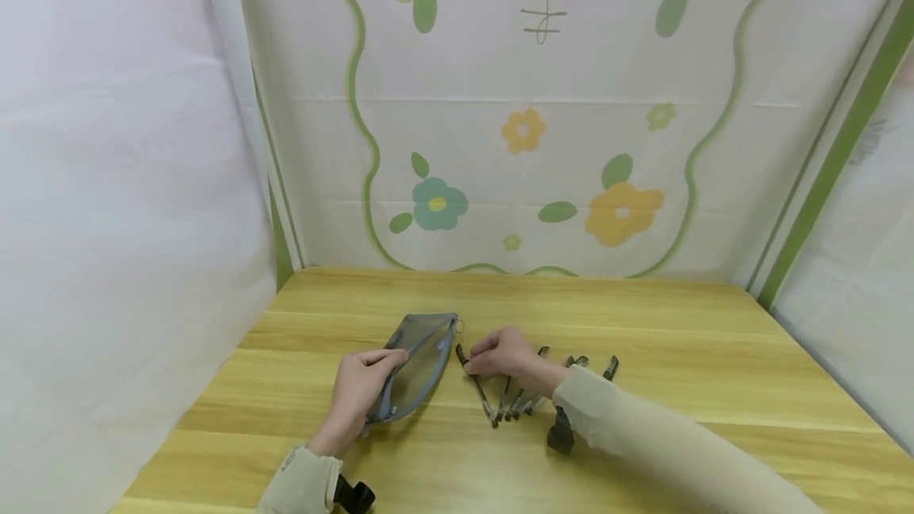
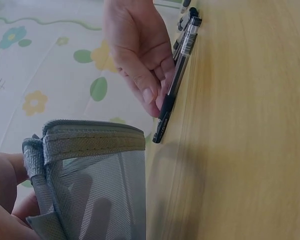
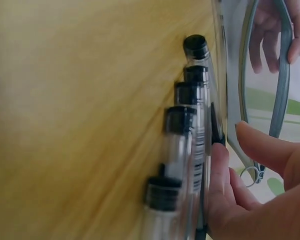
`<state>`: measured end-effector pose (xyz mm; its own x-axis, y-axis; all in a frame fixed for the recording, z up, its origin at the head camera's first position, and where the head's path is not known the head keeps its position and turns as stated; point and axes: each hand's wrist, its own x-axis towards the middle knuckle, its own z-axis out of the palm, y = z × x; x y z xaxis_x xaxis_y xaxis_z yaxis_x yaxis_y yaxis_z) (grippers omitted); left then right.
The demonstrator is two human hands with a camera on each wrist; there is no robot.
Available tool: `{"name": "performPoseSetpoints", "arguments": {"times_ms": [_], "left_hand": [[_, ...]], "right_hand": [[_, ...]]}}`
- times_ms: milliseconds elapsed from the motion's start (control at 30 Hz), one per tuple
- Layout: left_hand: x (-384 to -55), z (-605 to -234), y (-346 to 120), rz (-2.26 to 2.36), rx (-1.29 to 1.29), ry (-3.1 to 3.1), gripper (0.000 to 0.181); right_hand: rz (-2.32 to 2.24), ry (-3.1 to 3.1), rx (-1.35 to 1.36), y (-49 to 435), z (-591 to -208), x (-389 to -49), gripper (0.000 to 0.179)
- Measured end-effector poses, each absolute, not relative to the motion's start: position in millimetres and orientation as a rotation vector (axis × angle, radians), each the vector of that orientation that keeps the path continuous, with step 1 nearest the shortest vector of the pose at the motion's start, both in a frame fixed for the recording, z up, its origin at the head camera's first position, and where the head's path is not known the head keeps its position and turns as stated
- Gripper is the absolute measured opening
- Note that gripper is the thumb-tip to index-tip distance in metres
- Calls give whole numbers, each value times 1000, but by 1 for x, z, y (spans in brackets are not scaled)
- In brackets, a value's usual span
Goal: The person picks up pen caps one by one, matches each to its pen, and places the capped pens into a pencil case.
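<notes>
My left hand [image 1: 359, 387] pinches one edge of a grey mesh zip pouch [image 1: 420, 330], whose mouth gapes towards the right. A metal ring [image 1: 459, 326] hangs at the pouch's far corner. My right hand [image 1: 505, 357] is at the leftmost clear-barrelled, black-capped gel pen [image 1: 484, 400]. In the left wrist view its fingers touch this pen [image 2: 177, 80] near the cap. Thumb and forefinger stand apart in the right wrist view, with the pen [image 3: 216, 107] beside the fingertips. Several similar pens [image 1: 516, 401] lie under and beside this hand, partly hidden by it.
Everything lies on a wood-grain table [image 1: 685, 419]. One more pen [image 1: 610, 368] lies right of the right forearm. A flower-print cloth [image 1: 557, 141] hangs behind the table, and white cloth walls [image 1: 121, 205] stand at the sides.
</notes>
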<state>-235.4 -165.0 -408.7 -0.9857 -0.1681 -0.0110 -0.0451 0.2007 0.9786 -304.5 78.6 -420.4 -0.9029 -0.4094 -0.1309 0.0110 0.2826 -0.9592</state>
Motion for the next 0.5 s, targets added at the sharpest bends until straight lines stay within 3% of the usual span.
{"name": "performPoseSetpoints", "arguments": {"times_ms": [500], "left_hand": [[-235,-408,-168,-1904,247,-2355,26]], "right_hand": [[-1582,2395,-369,67,-426,-309,27]]}}
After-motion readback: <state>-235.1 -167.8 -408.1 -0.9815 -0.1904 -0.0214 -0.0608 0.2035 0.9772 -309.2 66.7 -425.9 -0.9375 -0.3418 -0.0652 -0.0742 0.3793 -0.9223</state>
